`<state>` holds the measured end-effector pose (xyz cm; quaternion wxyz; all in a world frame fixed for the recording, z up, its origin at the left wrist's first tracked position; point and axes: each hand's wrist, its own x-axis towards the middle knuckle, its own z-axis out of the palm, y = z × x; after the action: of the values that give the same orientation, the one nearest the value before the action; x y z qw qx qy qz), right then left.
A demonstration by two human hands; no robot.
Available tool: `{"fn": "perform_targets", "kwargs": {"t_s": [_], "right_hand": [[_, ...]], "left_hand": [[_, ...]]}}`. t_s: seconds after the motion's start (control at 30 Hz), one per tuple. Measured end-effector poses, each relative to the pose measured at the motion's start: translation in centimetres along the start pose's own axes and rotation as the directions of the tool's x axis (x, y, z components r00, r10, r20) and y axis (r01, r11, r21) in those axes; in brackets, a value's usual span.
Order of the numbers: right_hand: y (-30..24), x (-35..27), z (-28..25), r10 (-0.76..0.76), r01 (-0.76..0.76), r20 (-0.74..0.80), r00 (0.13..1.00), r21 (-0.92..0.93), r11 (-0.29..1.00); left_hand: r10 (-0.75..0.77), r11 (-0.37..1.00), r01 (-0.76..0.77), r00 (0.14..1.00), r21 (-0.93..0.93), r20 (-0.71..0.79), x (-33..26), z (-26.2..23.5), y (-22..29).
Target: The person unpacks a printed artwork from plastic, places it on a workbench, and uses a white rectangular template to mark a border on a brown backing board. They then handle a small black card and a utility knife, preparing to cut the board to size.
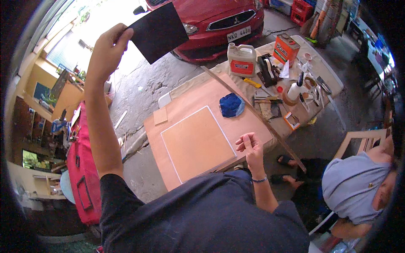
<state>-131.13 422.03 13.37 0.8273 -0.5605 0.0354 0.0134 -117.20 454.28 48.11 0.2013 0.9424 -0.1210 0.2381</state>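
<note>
I see left hand point(109, 49) gripping black sheet point(159, 33) by corner, well apart from tabletop point(325, 63). Right hand point(252, 152) half-curled beside edge of white-edged panel point(197, 145); can't tell if holding anything. Dark shirt point(202, 215) partly hides board point(156, 143); sheet partly blocks red car point(196, 10).

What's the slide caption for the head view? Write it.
Left hand holds up a black sheet; right hand hangs near a white-edged tan square.

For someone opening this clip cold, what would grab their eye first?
Probably the black rectangular sheet held up in the left hand at the upper left, overlapping the red car at top centre. Next, perhaps, the white-bordered tan square on the brown board mid-picture, with a vivid blue item beyond its upper right corner.
</note>
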Motion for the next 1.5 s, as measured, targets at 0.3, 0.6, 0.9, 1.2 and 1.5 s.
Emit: {"fn": "perform_targets", "kwargs": {"t_s": [0.3, 0.6, 0.9, 1.2, 1.5], "right_hand": [[0.7, 0.1, -2.1, 0.002, -0.001, -0.094, 0.996, 0.015, 1.0], [0.3, 1.8, -1.9, 0.023, -0.025, -0.041, 0.999, -0.048, 0.999], [6.3, 4.4, -1.6, 0.142, -0.142, 0.005, 0.99, -0.026, 0.99], [18.7, 6.9, -12.4, 0.273, -0.347, -0.278, 0.921, -0.265, 0.9], [18.4, 2.1, -10.0, 0.318, -0.265, -0.103, 0.942, -0.809, 0.524]], "left_hand": [[-0.007, 0.981, 0.032, 0.992, -0.191, 0.126, 2.1, 3.2, 1.0], [-0.057, 0.87, 0.17, 0.967, -0.462, 0.247, -0.1, 9.8, -1.9], [-0.255, 0.427, 0.701, 0.7, -0.572, 0.667, -22.5, 33.3, 1.0], [-0.603, 0.684, 0.701, 0.698, -0.201, 0.386, -41.3, 37.6, -6.4], [-0.731, 0.644, 0.739, 0.517, 0.199, 0.446, -54.3, 29.4, -12.2]]}}
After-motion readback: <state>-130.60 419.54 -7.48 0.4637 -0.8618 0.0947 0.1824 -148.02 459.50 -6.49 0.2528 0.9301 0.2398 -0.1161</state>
